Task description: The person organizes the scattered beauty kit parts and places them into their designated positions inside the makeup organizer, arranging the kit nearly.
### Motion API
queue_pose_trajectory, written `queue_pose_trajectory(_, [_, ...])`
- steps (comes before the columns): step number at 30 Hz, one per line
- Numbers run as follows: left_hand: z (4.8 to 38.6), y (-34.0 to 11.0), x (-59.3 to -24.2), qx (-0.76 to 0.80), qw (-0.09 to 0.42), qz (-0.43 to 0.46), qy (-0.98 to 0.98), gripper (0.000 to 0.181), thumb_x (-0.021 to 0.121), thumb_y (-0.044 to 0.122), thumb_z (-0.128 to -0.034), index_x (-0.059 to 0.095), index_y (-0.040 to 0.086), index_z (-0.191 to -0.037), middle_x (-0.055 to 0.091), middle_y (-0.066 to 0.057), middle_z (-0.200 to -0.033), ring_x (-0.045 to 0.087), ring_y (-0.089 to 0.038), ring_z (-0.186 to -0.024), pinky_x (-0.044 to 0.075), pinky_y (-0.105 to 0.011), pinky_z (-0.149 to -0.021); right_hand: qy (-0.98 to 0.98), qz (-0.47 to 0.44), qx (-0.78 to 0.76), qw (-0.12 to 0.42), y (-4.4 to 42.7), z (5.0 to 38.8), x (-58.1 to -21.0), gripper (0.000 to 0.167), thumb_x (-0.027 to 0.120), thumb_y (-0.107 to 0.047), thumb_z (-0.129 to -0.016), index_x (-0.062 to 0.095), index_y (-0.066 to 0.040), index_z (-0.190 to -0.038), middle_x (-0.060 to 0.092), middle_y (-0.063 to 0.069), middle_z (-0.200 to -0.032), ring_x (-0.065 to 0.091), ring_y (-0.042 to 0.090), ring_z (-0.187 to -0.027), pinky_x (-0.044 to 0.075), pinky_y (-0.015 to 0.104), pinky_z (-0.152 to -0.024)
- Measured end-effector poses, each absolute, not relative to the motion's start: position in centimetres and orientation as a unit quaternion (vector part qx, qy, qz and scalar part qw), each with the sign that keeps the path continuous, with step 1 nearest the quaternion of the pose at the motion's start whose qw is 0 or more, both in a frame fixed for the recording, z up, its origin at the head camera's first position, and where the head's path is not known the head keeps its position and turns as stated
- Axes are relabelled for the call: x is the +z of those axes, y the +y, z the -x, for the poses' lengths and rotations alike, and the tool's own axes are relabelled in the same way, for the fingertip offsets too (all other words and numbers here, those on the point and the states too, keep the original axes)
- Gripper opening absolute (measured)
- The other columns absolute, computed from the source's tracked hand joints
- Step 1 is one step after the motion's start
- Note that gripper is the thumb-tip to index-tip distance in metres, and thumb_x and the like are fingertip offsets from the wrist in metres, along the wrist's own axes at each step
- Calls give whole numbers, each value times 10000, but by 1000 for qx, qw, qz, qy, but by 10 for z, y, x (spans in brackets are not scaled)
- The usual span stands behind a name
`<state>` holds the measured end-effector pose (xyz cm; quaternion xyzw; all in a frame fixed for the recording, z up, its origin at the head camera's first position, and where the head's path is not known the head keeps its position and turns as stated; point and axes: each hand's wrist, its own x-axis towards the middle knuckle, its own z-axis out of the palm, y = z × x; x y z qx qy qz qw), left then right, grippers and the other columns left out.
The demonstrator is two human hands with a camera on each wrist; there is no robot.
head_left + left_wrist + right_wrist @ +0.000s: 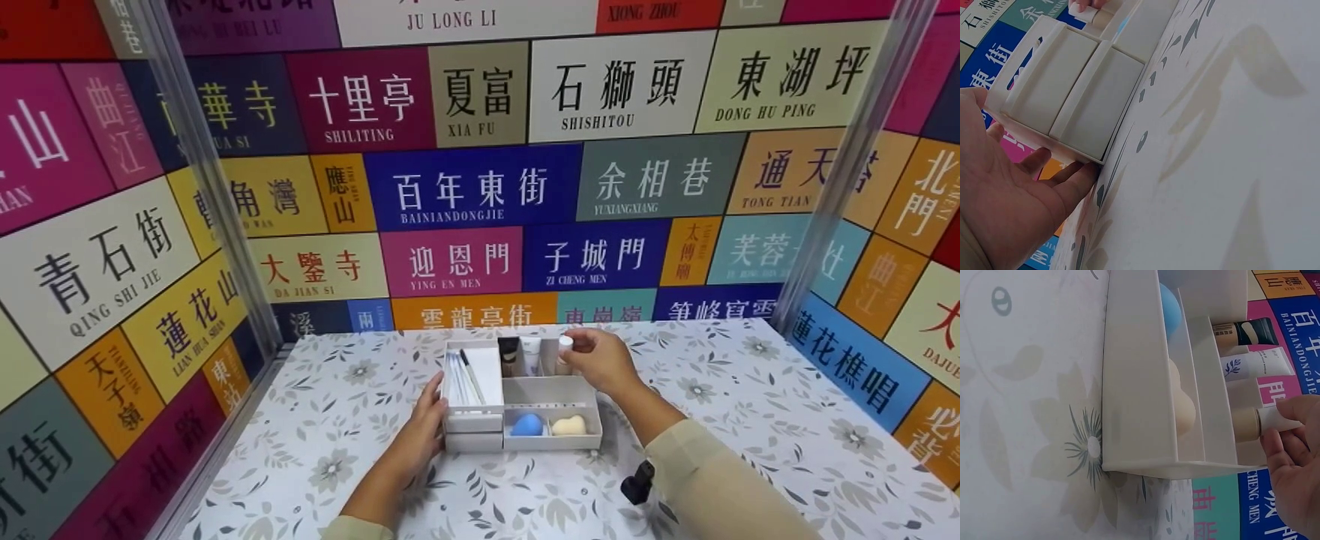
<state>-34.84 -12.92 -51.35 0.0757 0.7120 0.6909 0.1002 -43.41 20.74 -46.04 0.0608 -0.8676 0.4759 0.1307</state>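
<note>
A white desktop organizer [551, 390] stands on the table. My right hand [604, 361] pinches the white cap of a beige bottle [1246, 424], which stands upright in the back right compartment. Beside that bottle are a white tube [1258, 364] with a blue leaf print and a dark tube [1244, 333]. My left hand [1022, 191] touches the organizer's left side, next to two small drawers [1098, 104], its fingers extended. In the front compartments lie a blue makeup sponge [526, 425] and a cream makeup sponge [568, 426].
Cotton swabs and a dark slim stick [472, 375] lie in the organizer's upper left tray. A small black object [637, 482] is by my right sleeve. The table [720, 420] has a floral cover. Walls with colourful signs [472, 184] and clear panels enclose it behind and beside.
</note>
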Motion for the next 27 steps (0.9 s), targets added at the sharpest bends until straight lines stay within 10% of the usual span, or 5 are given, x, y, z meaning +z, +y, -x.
queue_pose_trajectory(27, [349, -128, -513, 688, 99, -75, 715, 653, 369, 424, -1144, 84, 374, -1729, -38, -210, -1808, 126, -535, -1643, 225, -740, -1286, -867, -63, 478, 129, 208, 429, -463, 402, 806, -221, -954, 752, -73, -1323, 794, 129, -1230, 746, 297, -1150, 639, 408, -951])
